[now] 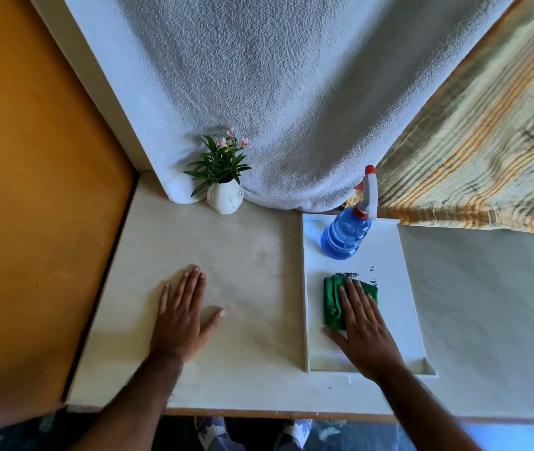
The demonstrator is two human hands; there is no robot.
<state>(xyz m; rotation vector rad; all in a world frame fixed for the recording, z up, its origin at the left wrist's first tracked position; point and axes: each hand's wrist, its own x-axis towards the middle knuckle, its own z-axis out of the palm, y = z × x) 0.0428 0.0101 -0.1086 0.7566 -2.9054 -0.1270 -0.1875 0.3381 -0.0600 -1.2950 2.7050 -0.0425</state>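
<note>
A white tray lies on the pale table, right of centre. On it a folded green cloth sits under my right hand, which presses flat on it with straight fingers. Dark crumbs or specks lie on the tray just beyond the cloth, with a few more to the right. A blue spray bottle with a white and red trigger head stands at the tray's far end. My left hand rests flat on the bare table, fingers spread, well left of the tray.
A small white vase with green leaves and pink flowers stands at the table's back. A white towel hangs behind it, a striped cloth at the right. An orange wall borders the left edge.
</note>
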